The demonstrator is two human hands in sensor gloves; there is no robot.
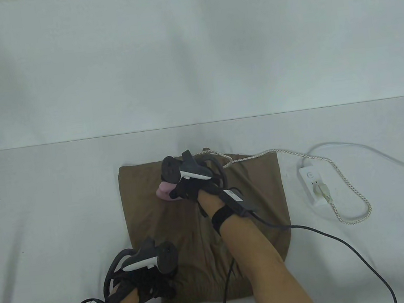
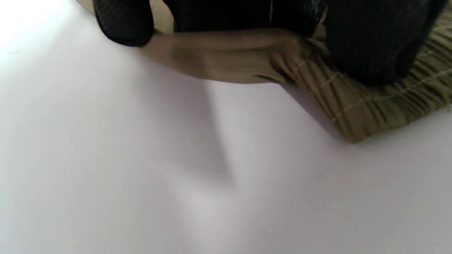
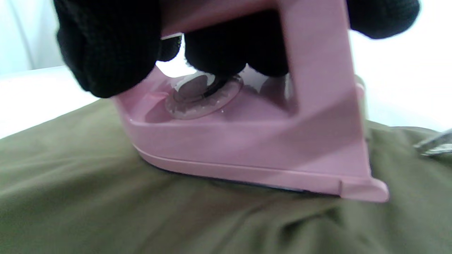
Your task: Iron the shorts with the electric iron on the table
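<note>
Olive-brown shorts [image 1: 196, 225] lie flat on the white table [image 1: 48, 212], waistband toward the front edge. My right hand [image 1: 187, 186] grips the handle of a small pink iron [image 1: 166, 192], which rests flat on the far left part of the shorts. In the right wrist view the iron [image 3: 247, 148] sits on the fabric [image 3: 106, 204] with my gloved fingers [image 3: 106, 46] wrapped round its handle. My left hand [image 1: 147, 278] presses on the near left corner of the shorts; in the left wrist view its fingers [image 2: 370, 38] rest on the ribbed waistband [image 2: 370, 102].
A white power strip [image 1: 314, 186] lies right of the shorts with the iron's braided cord [image 1: 335, 169] plugged in and looping on the table. A white cable [image 1: 388, 155] runs off to the right. A black glove cable [image 1: 344, 248] trails across the front right.
</note>
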